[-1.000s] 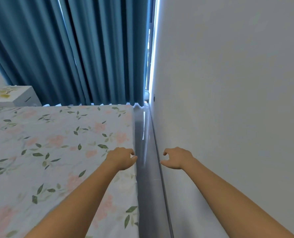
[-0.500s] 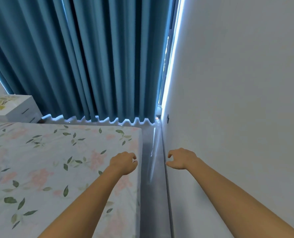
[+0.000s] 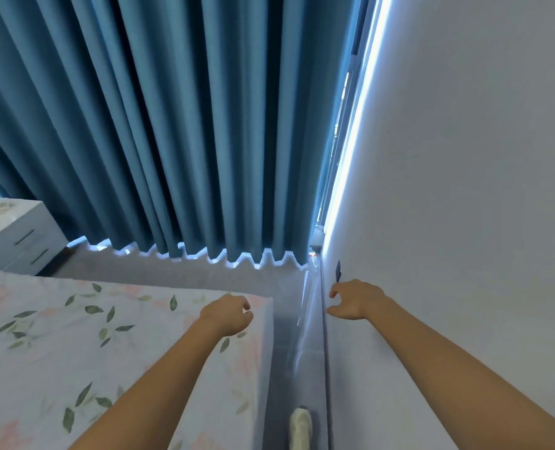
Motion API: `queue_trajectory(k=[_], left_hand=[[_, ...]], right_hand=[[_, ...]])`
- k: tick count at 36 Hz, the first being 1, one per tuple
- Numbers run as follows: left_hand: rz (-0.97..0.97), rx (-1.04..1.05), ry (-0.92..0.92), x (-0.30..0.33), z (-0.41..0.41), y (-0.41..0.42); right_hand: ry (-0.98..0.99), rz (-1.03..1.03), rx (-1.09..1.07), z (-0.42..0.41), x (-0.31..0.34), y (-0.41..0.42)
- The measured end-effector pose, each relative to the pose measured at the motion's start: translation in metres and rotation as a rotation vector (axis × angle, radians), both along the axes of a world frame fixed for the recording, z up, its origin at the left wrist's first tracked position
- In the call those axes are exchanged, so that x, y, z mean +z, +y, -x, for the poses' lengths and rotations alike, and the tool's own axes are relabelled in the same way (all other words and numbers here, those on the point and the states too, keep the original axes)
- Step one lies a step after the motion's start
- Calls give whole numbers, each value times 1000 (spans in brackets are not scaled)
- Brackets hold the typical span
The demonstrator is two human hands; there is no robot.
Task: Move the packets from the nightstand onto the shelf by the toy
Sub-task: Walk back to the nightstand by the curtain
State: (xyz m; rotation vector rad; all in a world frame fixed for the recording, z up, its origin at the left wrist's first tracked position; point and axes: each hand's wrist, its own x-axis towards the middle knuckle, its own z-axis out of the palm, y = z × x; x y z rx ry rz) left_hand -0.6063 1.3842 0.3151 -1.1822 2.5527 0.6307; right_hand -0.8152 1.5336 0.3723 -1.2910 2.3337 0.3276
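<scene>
White two-drawer nightstand point(image 3: 16, 235) with a leafy floral top at the far left edge of the view, against the teal pleated curtain point(image 3: 172, 125), cut off by the frame. No packets made out on the visible part of its top; too blurred and cropped to tell more. Well apart from both hands, across the corner of the bed.

Left hand point(image 3: 229, 316) out in front over the near right corner of the floral-printed bedsheet point(image 3: 75, 336), fingers curled loosely inward toward the thumb, nothing in its hold. Right hand point(image 3: 355, 302) level with it and close to the pale plain wall point(image 3: 464, 190), fingers bent into a half-open claw, thumb pointing left, likewise holding nothing. Cannot tell whether it touches the wall.

Between the two hands, a narrow strip of grey glossy floor point(image 3: 289, 339) running forward between the mattress edge and the wall's skirting. At the bed's foot, that strip turning left into a wider band of floor between the bed end and the curtain hem, leading toward the nightstand. Bright daylight along the curtain's zigzag hem and in the slit where curtain meets wall. Small dark wall fitting point(image 3: 338, 271) just above the right hand. White furry-looking foot covering point(image 3: 300, 428) low in the aisle at the bottom edge.
</scene>
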Motion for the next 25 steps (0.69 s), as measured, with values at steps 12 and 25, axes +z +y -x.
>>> queue_trajectory(k=[12,25], left_hand=[[54,9,-17,5,219,-218],[-59,187,15,-11,314,-422]], right_hand=[[-18,1,52,217,10,-235],[-33,-22,126,305,-4,-439]])
